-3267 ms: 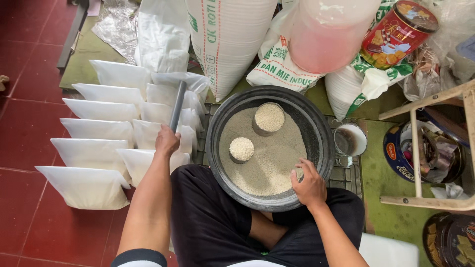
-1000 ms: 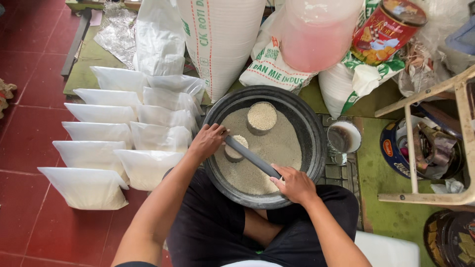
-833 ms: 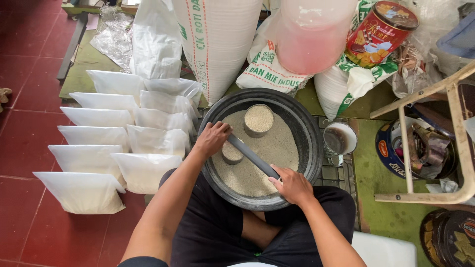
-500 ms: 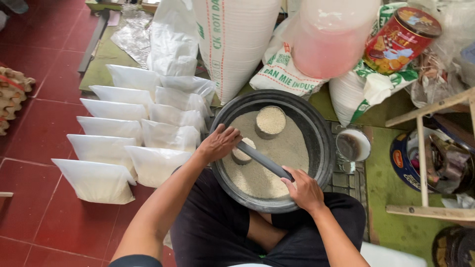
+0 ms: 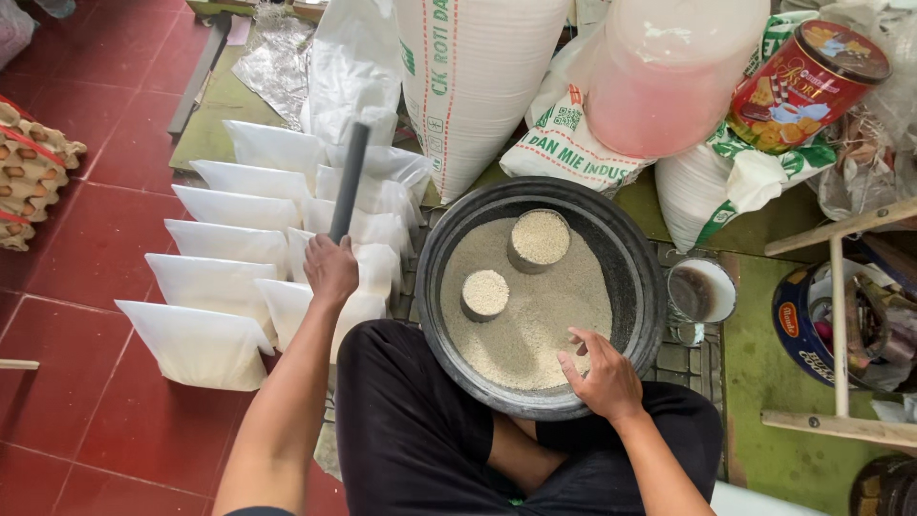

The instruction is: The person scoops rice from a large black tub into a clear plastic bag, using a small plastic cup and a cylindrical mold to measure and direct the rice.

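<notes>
Left hand grips grey stick; right hand open, seemingly touching grain.

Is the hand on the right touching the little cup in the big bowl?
Apart. The head view shows the right hand at the big bowl's near edge, with bare grain between it and the small cup.

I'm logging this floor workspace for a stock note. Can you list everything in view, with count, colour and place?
basin: one, dark, centre, holding pale grain
cups: two, grain-filled, in the basin
filled bags: about ten, white, rows at left
rod: one, grey, over the bags
sacks: several, white, behind the basin
tub: one, pink, top
tin: one, red, top right
small bowl: one, white, right of the basin
egg trays: brown, far left
left hand: gripping the rod
right hand: on the basin's near rim
</notes>
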